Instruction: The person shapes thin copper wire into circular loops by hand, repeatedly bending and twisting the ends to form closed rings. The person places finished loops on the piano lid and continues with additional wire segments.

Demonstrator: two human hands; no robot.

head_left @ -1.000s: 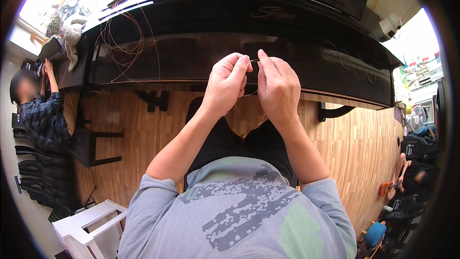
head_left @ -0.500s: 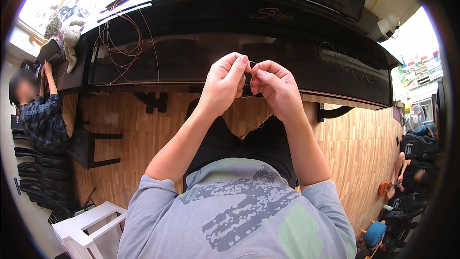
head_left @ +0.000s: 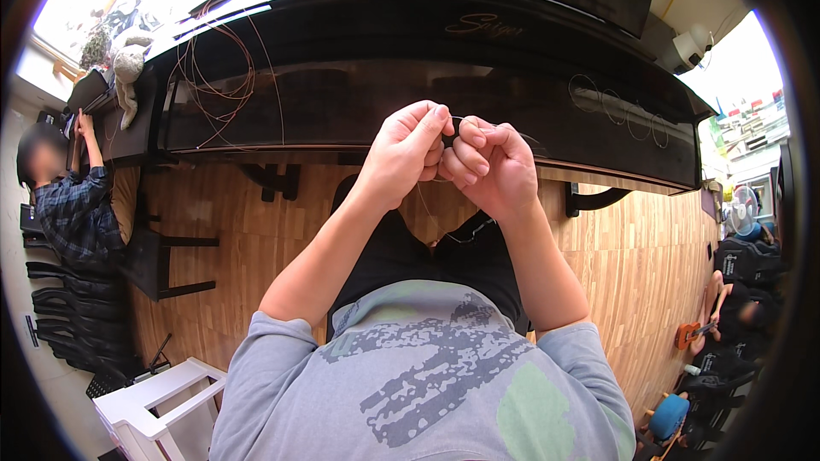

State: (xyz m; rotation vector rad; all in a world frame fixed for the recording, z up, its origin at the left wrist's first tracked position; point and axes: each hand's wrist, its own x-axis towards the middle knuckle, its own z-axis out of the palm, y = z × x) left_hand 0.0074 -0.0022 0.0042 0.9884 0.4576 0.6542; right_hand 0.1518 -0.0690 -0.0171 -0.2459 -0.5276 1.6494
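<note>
Both hands meet in front of me, above my lap. My left hand (head_left: 401,154) is closed, thumb pinched against its fingers on a thin wire string (head_left: 424,205). My right hand (head_left: 497,166) is just to its right, fingers curled on the same string, which arcs between and beyond them and dangles toward my black trousers. Behind them stands a long black piano (head_left: 367,68). Loose coils of copper-coloured string (head_left: 213,85) lie on its left part, and smaller pale loops (head_left: 615,111) on its right.
A person (head_left: 68,213) in a plaid shirt is at the far left beside a black chair (head_left: 166,265) and stacked black cases. A white wooden piece of furniture (head_left: 154,401) stands lower left. Another person (head_left: 735,316) holds a small orange stringed instrument at right. Wooden floor (head_left: 615,273) surrounds me.
My right hand has turned and curled, its fingers moving from extended to bent around the string. My left hand has stayed pinched, shifting slightly down and to the right.
</note>
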